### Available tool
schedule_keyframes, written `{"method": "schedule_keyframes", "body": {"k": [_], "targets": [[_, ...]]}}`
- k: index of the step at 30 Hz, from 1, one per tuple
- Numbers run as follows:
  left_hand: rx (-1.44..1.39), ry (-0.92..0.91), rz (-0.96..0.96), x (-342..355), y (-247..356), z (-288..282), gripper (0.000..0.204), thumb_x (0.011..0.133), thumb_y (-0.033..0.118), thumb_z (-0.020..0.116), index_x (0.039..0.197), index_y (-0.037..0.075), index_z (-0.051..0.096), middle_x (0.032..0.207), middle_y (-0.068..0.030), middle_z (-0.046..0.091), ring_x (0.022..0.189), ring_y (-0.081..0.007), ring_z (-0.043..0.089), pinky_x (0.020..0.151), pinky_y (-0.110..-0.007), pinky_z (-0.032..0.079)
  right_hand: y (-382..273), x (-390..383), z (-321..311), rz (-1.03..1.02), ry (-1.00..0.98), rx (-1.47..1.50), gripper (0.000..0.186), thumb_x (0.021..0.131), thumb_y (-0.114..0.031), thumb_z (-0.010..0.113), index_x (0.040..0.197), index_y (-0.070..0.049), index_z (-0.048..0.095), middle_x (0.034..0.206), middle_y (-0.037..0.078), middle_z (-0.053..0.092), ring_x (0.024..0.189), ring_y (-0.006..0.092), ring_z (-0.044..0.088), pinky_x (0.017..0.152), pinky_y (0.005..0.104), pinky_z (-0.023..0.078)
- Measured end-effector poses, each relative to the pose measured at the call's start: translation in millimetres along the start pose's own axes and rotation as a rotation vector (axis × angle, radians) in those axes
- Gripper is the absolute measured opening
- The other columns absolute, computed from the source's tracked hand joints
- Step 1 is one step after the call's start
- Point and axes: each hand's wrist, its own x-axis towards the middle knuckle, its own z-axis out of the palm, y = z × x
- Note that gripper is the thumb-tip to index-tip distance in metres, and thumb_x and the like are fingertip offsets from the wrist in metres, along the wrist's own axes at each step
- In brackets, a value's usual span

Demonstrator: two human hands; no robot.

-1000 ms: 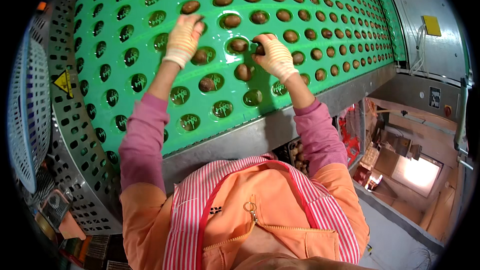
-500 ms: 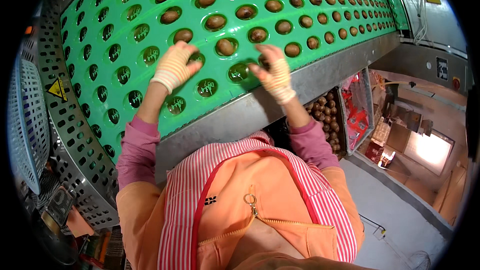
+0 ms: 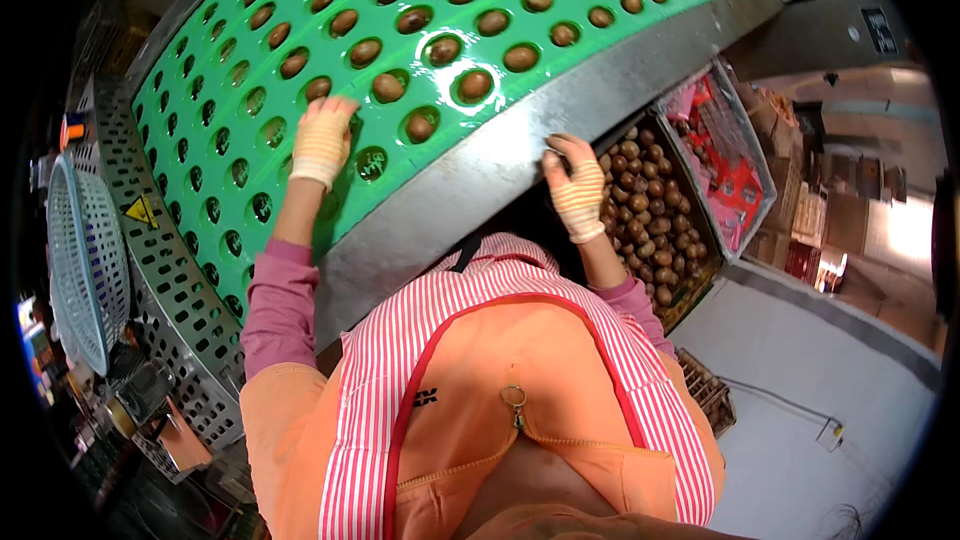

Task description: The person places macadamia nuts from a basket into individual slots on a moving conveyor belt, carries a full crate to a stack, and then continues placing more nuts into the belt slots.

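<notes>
Green belt (image 3: 215, 140) fills the far side, its cups in rows, with a steel ledge (image 3: 470, 175) along its near edge. On the right, near the ledge, stands a crate (image 3: 696, 292); on the far left hangs a blue basket (image 3: 90, 270). The left hand (image 3: 323, 140) bends over the belt's near left cups; I cannot tell whether it grasps anything. The right hand (image 3: 575, 190) curls loosely between ledge and crate, its grip also unclear. Eggs (image 3: 420, 124) sit in many cups and fill the crate.
</notes>
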Motion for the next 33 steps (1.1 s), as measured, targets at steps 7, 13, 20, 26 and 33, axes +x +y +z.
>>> {"method": "schedule_keyframes", "body": {"k": [7,13,20,26,33], "targets": [[0.104,0.076,0.273,73.2,8.8,33.9,0.037,0.074,0.007,0.07,0.11,0.01,0.06,0.108,-0.0158,0.061,0.101,-0.0389,0.057,0.09,-0.048,0.047,55.2,-52.4,-149.6,0.212,0.364,-0.195,0.021,0.087,-0.013,0.068,0.103,-0.001,0.068,0.102,0.014,0.067,0.095,0.027,0.063,0.088,0.0352,0.048],[0.12,0.23,0.148,77.4,103.2,21.6,0.048,0.084,0.024,0.07,0.127,0.01,0.054,0.112,-0.02,0.06,0.101,-0.039,0.059,0.087,-0.047,0.049,89.1,-160.4,-241.8,0.692,0.19,-0.278,0.05,0.082,-0.028,0.072,0.121,0.0,0.061,0.12,0.02,0.061,0.111,0.0312,0.059,0.098,0.0394,0.046],[-0.57,-0.445,0.629,-18.8,341.7,68.7,0.072,0.077,0.026,0.075,0.14,0.007,0.044,0.143,-0.0218,0.042,0.129,-0.0388,0.044,0.106,-0.043,0.039,81.4,-188.4,-203.7,0.833,-0.038,-0.634,0.085,0.071,-0.033,0.08,0.145,-0.02,0.039,0.151,0.017,0.028,0.133,0.0417,0.032,0.107,0.0538,0.034],[0.134,-0.708,0.563,-21.5,436.2,89.3,0.074,0.079,0.044,0.073,0.144,0.024,0.043,0.153,-0.0166,0.03,0.136,-0.0409,0.033,0.103,-0.057,0.036,129.6,-133.6,-216.0,0.831,-0.164,-0.469,0.089,0.072,-0.034,0.079,0.148,-0.024,0.033,0.153,0.019,0.024,0.134,0.0442,0.033,0.106,0.0526,0.037],[0.149,-0.749,0.393,-16.8,422.6,88.4,0.061,0.082,0.039,0.07,0.136,0.021,0.049,0.15,-0.0112,0.03,0.122,-0.0408,0.046,0.098,-0.052,0.045,134.1,-124.9,-203.2,0.774,-0.291,-0.457,0.084,0.075,-0.03,0.077,0.147,-0.029,0.033,0.15,0.019,0.026,0.131,0.0434,0.039,0.101,0.0471,0.045]]}}
